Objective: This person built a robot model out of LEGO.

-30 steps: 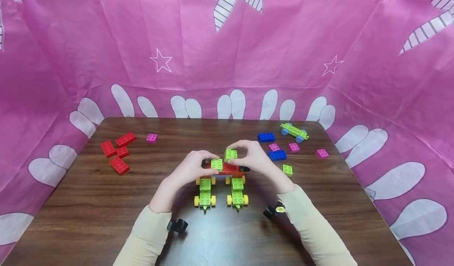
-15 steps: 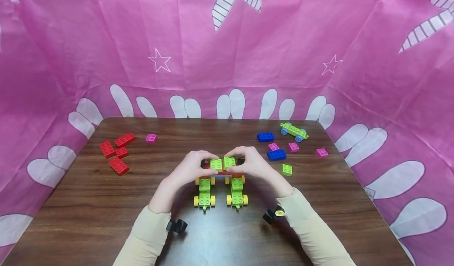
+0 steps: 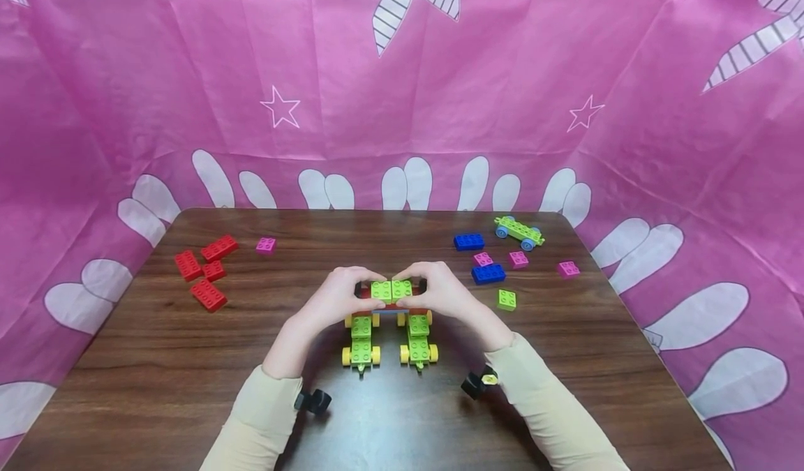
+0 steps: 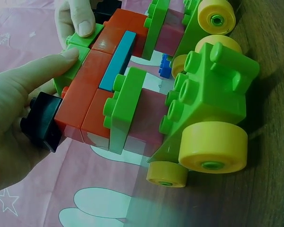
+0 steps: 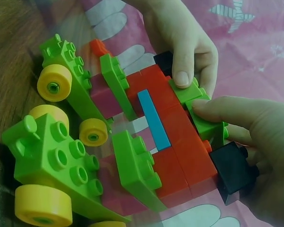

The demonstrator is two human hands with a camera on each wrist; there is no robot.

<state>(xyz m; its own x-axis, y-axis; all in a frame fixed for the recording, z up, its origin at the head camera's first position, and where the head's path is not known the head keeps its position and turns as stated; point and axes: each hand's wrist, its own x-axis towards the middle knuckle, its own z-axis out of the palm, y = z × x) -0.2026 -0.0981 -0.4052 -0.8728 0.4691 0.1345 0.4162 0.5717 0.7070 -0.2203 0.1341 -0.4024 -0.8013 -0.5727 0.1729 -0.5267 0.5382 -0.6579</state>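
Observation:
Two lime-green bricks sit side by side on top of a built figure. My left hand (image 3: 336, 296) pinches the left brick (image 3: 381, 292) between thumb and fingers. My right hand (image 3: 449, 293) pinches the right brick (image 3: 401, 289) the same way. Beneath them are red bricks (image 4: 97, 61) with a light-blue strip (image 4: 117, 61) across the middle. Black bricks (image 5: 232, 170) stick out at the sides, partly behind the hands. Two legs of green and pink bricks stand on yellow-wheeled green bases (image 3: 361, 350). Whether the top bricks are fully pressed down, I cannot tell.
Several red bricks (image 3: 209, 295) and a pink brick (image 3: 266, 245) lie at the left of the wooden table (image 3: 157, 373). To the right are blue bricks (image 3: 469, 241), several pink ones (image 3: 518, 259), a green brick (image 3: 507, 299) and a blue-wheeled green base (image 3: 519, 232).
My right hand has come down and left with its green brick, from above the red layer to right against the left brick. My left hand has stayed about still.

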